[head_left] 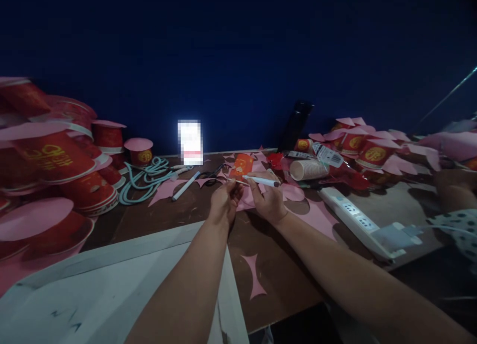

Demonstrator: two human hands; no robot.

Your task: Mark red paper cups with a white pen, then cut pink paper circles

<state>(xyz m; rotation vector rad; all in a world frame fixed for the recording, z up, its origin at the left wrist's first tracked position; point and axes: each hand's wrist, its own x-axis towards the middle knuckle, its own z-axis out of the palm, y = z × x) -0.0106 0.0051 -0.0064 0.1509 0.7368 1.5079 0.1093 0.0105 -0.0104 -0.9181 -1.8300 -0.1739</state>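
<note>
Holding a white marker pen [261,181] level in the right hand [269,201], grip closed around its barrel, above pink paper [249,199] lying on the brown counter [283,264]. The left hand [223,201] pinches the paper's edge, fingers together. Judging by this, keeping the sheet pressed flat would steady any line. A red paper cup [241,166] stands just behind, and a white power strip [354,217] lies to the right

Gold emblems mark the red paper cups [48,158], too blurred to read
</note>
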